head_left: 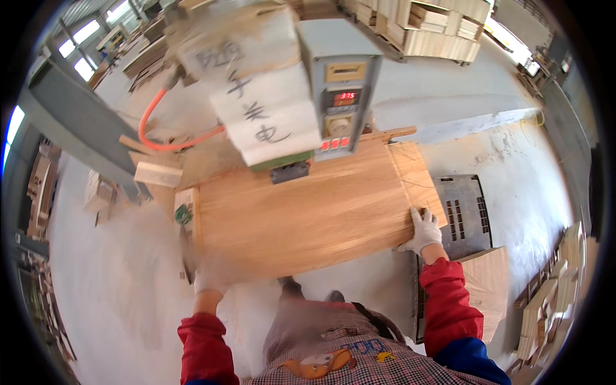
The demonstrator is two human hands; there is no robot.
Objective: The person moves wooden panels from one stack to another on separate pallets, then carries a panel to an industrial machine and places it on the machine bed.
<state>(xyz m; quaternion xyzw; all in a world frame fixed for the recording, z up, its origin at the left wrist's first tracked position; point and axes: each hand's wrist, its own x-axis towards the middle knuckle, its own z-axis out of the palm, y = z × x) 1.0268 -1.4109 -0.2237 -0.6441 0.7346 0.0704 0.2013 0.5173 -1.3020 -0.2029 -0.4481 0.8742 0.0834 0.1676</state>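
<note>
- Overhead at a woodworking machine, seen from a head-worn camera: wide wooden panel [308, 212] lying flat on the machine bed, its far edge tucked beneath the grey control box [340, 83].
- Right hand [423, 231], in a white work glove, pressed on the panel's near right corner, fingers spread over the edge; grasping the corner rather than lifting it.
- Left hand [208, 279], also gloved and blurred by motion, at the panel's near left corner; touching the wood, but grip impossible to make out through the blur.
- Red sleeves [449, 301] and a checked apron [333, 350] below the panel's near edge.
- Sheet of white paper [256, 96] with hand-drawn marks taped to the machine head, just left of the control box and above the panel's far edge.
- Orange hose [154, 122] looping off to the left of the panel's far edge.
- Small green fitting [184, 213] beside the panel's left edge.
- Dark slotted plastic pallet [465, 212] on the floor just right of the panel, partly under the right corner.
- Bare pale board [491, 289] resting right of the right sleeve, nearer than the pallet.
- Stacked timber [443, 25] well beyond the panel, piled loose on the floor, not in any bin or crate.
- More cut wooden pieces [552, 301] heaped far right of the panel.
</note>
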